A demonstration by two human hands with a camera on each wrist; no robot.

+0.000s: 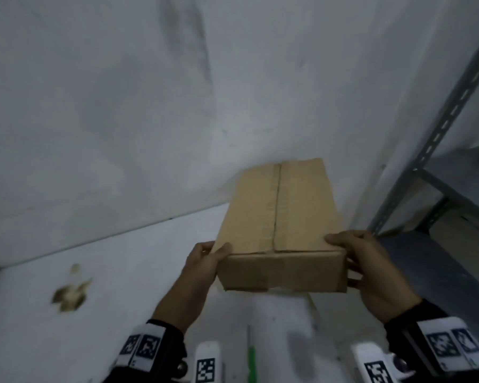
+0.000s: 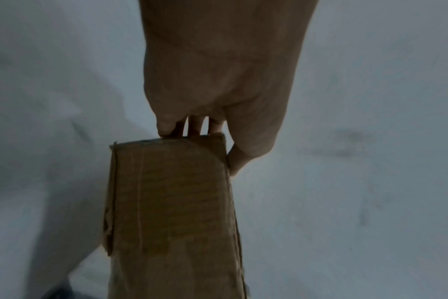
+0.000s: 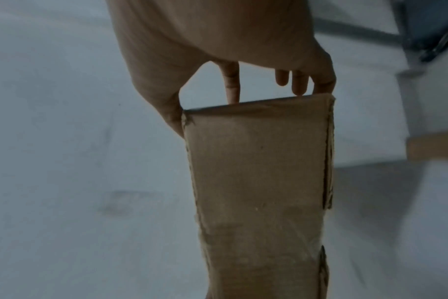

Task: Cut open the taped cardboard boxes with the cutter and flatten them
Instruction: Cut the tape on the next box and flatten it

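Observation:
A brown cardboard box [image 1: 281, 225] with clear tape along its top seam is held in the air above a white table [image 1: 122, 286]. My left hand [image 1: 202, 261] grips its near left corner, thumb on top and fingers underneath. My right hand [image 1: 362, 261] grips the near right corner the same way. In the left wrist view the left hand [image 2: 205, 113] clamps the box [image 2: 171, 202] at its end. In the right wrist view the right hand [image 3: 243, 81] holds the box [image 3: 261, 182] end. A thin green object [image 1: 251, 355], perhaps the cutter, lies on the table below.
A grey metal shelf rack [image 1: 437, 150] stands at the right, close to the box. A brownish stain [image 1: 70, 294] marks the table at left. A grey wall [image 1: 122, 106] rises behind the table. Another piece of cardboard [image 3: 432, 147] shows at the right in the right wrist view.

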